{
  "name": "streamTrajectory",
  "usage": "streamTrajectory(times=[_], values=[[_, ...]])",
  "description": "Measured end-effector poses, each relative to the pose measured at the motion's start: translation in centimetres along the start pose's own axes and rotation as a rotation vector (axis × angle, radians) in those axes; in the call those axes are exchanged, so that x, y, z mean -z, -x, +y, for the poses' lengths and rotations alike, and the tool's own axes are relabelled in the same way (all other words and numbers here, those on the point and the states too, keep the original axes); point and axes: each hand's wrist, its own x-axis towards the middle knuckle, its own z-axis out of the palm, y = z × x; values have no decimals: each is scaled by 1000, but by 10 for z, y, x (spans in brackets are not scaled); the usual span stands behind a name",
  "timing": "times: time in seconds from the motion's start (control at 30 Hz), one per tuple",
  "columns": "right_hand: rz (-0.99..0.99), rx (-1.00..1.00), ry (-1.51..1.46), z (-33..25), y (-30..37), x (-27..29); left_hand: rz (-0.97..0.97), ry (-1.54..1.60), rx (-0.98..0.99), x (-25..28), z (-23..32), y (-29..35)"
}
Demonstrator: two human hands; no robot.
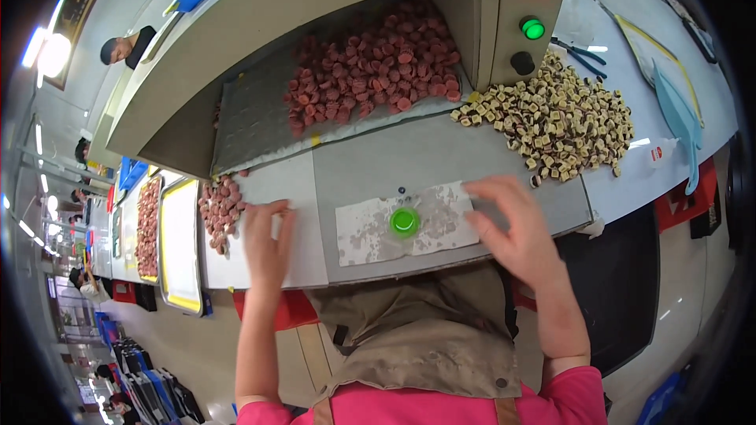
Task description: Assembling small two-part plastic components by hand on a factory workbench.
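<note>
My left hand (265, 245) hovers beside a small pile of reddish-pink round pieces (222, 208) on the left part of the work surface. Its thumb and forefinger are apart, with nothing visible between them. By the right end of a damp-spotted white sheet (358, 232), my right hand (516, 228) has its fingers spread; whether they touch the sheet I cannot tell. A bright green round object (404, 222), like a small cup or cap, rests on the sheet. Just beyond it is a tiny dark round piece (402, 190).
A beige machine housing (315, 0) arches over a belt heaped with dark-red round pieces (378, 67). Cream-and-dark cube-like pieces (563, 122) form a large pile at right, near pliers (581, 55) and a light-blue dustpan (676, 114). Yellow-rimmed trays (179, 244) stand at left.
</note>
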Motion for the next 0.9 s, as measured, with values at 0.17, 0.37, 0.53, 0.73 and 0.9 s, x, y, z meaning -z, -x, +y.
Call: streamTrajectory(times=[0.17,0.37,0.53,0.73,0.9], values=[[36,-14,279,21,-54,4,120,-266,-97,-2,-81,-16],[45,53,623,46,-111,-35,156,-89,-242,-30,-64,-70],[61,71,718,37,-115,-48,148,231,-471,-79,14,-132],[20,137,673,32,-104,-59,274,151,-549,-127,35,-154],[-85,-50,430,20,-91,-55,226,209,-563,-124,27,-147]])
